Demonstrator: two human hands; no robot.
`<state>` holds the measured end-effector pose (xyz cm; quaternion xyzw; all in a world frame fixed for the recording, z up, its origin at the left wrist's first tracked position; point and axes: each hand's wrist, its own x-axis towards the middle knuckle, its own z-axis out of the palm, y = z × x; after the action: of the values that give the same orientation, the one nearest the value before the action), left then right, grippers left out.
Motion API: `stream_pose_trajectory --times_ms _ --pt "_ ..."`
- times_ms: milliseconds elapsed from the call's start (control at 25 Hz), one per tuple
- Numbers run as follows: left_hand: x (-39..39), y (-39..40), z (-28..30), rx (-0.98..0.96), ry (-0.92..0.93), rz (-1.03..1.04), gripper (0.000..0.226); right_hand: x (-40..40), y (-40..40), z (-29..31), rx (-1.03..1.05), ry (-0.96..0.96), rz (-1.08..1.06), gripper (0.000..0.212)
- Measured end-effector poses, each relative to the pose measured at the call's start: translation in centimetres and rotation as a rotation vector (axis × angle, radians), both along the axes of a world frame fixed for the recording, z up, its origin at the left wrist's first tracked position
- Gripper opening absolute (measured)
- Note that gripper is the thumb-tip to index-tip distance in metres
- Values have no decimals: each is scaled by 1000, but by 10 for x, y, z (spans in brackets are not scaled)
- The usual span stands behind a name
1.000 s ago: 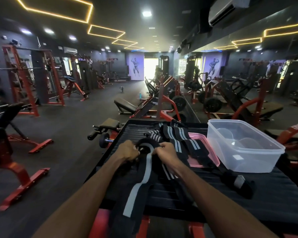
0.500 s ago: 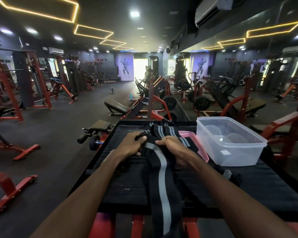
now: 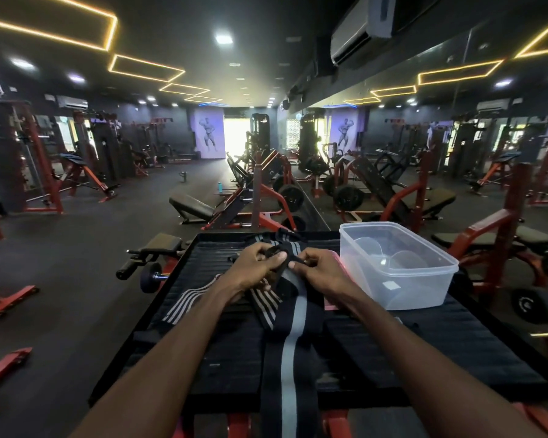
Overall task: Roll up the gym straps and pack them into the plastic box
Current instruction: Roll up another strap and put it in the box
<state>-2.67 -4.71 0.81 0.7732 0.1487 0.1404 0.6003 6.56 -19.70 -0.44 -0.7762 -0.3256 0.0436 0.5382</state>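
Observation:
A long black gym strap with a grey centre stripe (image 3: 293, 336) runs from my hands down over the near edge of the black padded platform (image 3: 456, 343). My left hand (image 3: 253, 267) and my right hand (image 3: 321, 270) both pinch its far end, which is folded between the fingers. More striped straps (image 3: 196, 300) lie under my left wrist, and others (image 3: 282, 245) are heaped beyond my hands. The clear plastic box (image 3: 396, 270) stands open on the platform to the right of my right hand, with nothing in it.
A pink lid edge (image 3: 331, 307) shows under my right wrist beside the box. A dumbbell (image 3: 149, 276) and a padded roller (image 3: 130, 268) sit off the platform's left side. Red gym machines and benches stand all around, with a mirror wall on the right.
The camera has tilted and shifted. My hands have moved a little farther along the strap and now fold its far end; more striped strap shows at the left.

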Motion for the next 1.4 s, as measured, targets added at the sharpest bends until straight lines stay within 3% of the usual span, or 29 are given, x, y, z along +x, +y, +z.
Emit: stream_pose_trajectory --times_ms 80,200,280,440,560,640,760,920,1120,1240,1400 --pt "1 -4 0 -39 32 -17 36 4 0 0 123 148 -29 13" --pt "7 -6 -1 72 -37 -37 18 9 -4 3 123 183 -55 5" --pt "11 -6 2 248 -69 -17 15 8 -9 7 91 166 -17 24" --pt "19 -9 9 569 -83 10 23 10 -17 15 126 -59 45 61" --pt "22 -13 14 623 -85 -13 23 14 -22 24 14 -249 128 37" --pt "22 -16 16 610 -100 -2 23 16 -24 29 -42 -241 108 16" --pt "21 -16 17 525 -135 7 15 19 -28 30 18 -154 -1 4" --pt "19 -15 17 446 -106 61 13 18 -32 29 160 -40 25 9" --pt "19 -16 22 517 -129 115 8 20 -32 35 188 330 173 16" --pt "20 -18 22 467 -141 88 15 22 -30 34 174 320 165 13" --pt "12 -18 23 237 -164 -1 4 19 -28 36 309 258 116 6"
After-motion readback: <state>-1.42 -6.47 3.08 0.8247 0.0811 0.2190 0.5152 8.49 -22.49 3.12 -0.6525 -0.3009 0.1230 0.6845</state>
